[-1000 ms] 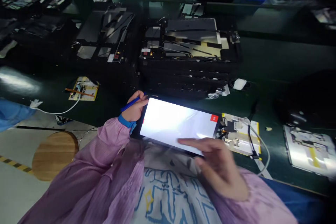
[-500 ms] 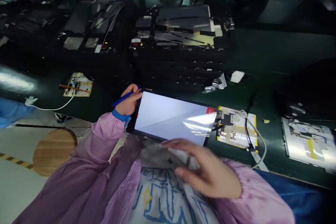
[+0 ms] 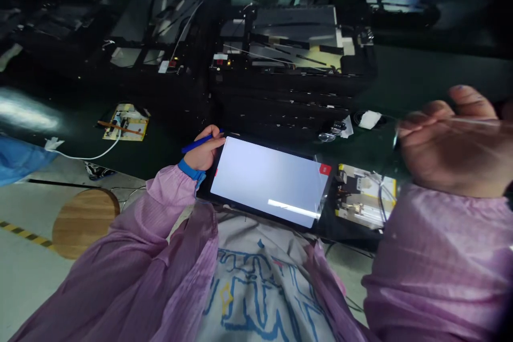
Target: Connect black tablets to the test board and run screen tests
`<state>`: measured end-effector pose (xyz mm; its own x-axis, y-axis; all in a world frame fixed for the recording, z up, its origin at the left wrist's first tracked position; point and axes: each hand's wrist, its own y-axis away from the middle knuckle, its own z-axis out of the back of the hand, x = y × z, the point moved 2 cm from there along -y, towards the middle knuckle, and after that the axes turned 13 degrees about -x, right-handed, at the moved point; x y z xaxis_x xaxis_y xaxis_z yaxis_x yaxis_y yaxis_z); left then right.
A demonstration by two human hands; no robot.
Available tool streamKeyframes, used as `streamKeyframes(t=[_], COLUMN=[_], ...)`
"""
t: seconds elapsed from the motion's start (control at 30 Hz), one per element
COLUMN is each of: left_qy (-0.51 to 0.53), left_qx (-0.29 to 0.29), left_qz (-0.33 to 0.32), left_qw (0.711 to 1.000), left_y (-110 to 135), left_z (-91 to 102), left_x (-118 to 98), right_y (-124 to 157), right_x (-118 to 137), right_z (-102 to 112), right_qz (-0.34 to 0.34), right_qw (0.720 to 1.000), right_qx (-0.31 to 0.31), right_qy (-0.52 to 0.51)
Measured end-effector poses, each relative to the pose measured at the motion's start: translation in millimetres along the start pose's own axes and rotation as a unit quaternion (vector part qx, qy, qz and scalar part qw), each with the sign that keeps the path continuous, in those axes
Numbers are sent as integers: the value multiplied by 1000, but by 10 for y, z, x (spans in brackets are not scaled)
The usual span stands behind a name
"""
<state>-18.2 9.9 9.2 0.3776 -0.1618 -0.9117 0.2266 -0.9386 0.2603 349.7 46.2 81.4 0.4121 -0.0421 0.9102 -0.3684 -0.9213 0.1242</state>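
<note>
A tablet (image 3: 268,181) with a lit white screen and a red tab at its right corner lies at the near edge of the dark green bench. My left hand (image 3: 205,150) is closed on the tablet's left edge and on a blue pen (image 3: 200,142). My right hand (image 3: 452,141) is raised high at the right, close to the camera and blurred, with its fingers stretched out to the left. A thin clear film seems to hang from those fingers, but the blur hides it.
A yellow circuit board with cables (image 3: 366,195) lies right of the tablet. Stacked black trays with opened tablets (image 3: 292,64) stand behind it. Another small board (image 3: 125,128) with a white cable lies at the left. A round wooden stool (image 3: 82,219) stands below the bench.
My right hand has left the tablet's near edge and swung up and to the right, close to the camera. The left hand and tablet have stayed put.
</note>
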Motion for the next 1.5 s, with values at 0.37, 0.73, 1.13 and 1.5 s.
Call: streamKeyframes(t=[0.37, 0.73, 1.13, 1.5], left_qy=[13, -2, 21, 34], left_qx=[-5, 7, 11, 7], left_qz=[2, -4, 12, 25], left_qw=[1000, 1000, 1000, 999], left_y=[19, -3, -7, 6], left_z=[-1, 31, 11, 9], left_x=[19, 48, 11, -18], right_y=[430, 1416, 2150, 1556], right_x=[-301, -594, -928, -1094], right_z=[-159, -438, -676, -741], right_qz=[31, 38, 153, 429], right_qw=[997, 961, 744, 612], right_qx=[58, 265, 625, 323], right_qy=[34, 73, 180, 581])
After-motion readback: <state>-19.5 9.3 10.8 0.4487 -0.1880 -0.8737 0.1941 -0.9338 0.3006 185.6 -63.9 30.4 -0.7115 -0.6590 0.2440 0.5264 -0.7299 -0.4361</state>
